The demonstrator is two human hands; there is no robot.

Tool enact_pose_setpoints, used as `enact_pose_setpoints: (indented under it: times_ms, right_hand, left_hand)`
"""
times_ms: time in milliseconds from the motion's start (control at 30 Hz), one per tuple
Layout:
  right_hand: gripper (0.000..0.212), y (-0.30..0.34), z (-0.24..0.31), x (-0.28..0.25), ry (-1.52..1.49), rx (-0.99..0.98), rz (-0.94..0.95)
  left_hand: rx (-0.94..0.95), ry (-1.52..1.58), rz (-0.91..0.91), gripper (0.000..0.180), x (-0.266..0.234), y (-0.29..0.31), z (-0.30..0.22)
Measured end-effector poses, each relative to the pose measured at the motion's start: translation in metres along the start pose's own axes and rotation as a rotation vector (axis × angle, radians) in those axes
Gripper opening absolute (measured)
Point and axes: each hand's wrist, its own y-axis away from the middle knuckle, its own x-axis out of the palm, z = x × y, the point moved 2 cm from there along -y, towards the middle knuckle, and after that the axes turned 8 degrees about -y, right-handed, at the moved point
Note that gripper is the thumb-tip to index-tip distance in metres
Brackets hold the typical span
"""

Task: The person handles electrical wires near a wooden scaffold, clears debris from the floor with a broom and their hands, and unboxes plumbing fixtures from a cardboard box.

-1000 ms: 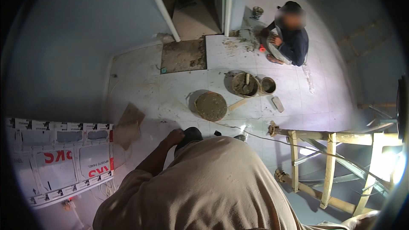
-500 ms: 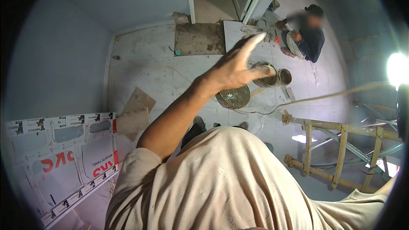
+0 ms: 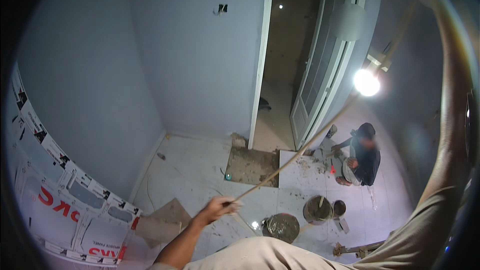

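Note:
My left hand (image 3: 217, 209) is raised in front of me and closed on the lower end of a thin tan line (image 3: 300, 152), a stick or taut cord. The line runs diagonally up to the right past a bright bare lamp (image 3: 366, 82) toward the top right corner. My right arm (image 3: 447, 95) reaches straight up along the right edge; its hand is lost in the dark rim at the top, so its grip cannot be made out. My beige-shirted shoulder (image 3: 280, 255) fills the bottom.
A person (image 3: 362, 155) crouches by the open doorway (image 3: 285, 70) over white floor tiles (image 3: 200, 170). An untiled mortar patch (image 3: 252, 165), a mortar pan (image 3: 282, 226) and two buckets (image 3: 317, 210) lie on the floor. Cardboard (image 3: 165, 217) and printed cartons (image 3: 75, 205) are at the left.
My head has tipped up from the floor to the wall and doorway. My left hand went from open and spread to closed on the thin line. My right arm is now raised.

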Motion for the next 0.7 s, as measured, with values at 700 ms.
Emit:
enact_pose_setpoints:
  times_ms: [700]
  right_hand:
    - [0.009,-0.001,-0.367,-0.022,-0.158,0.4,-0.219]
  left_hand:
    - [0.37,-1.351,-1.651,0.06,-0.373,0.228,-0.373]
